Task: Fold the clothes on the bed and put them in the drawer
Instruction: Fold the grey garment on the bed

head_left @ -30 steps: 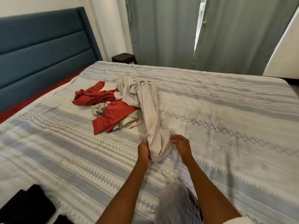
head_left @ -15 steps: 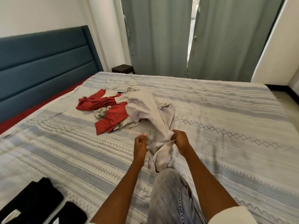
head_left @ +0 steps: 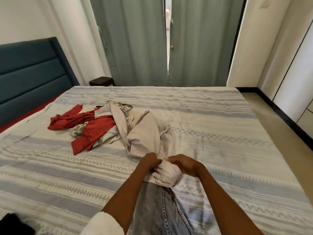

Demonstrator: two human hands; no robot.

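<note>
A pale beige garment point(head_left: 145, 134) lies bunched across the striped bedspread point(head_left: 211, 119), its near end gathered between my hands. My left hand point(head_left: 149, 161) grips the bunched end from the left. My right hand point(head_left: 183, 162) pinches the same end from the right, the two hands nearly touching. Behind the garment lies a heap with a red garment point(head_left: 94, 129) and a leaf-patterned cloth point(head_left: 77, 131), partly under the beige one. No drawer is in view.
My knee in light blue jeans point(head_left: 162, 209) rests on the bed below the hands. A blue headboard point(head_left: 28, 77) stands at left, grey curtains point(head_left: 135, 39) behind, a dark bedside stool point(head_left: 101, 81) at the far corner. Dark cloth point(head_left: 13, 224) shows at the lower left corner.
My hands have drawn together on the near end of the beige garment and pulled it toward me. The view has tilted upward, showing more of the curtains.
</note>
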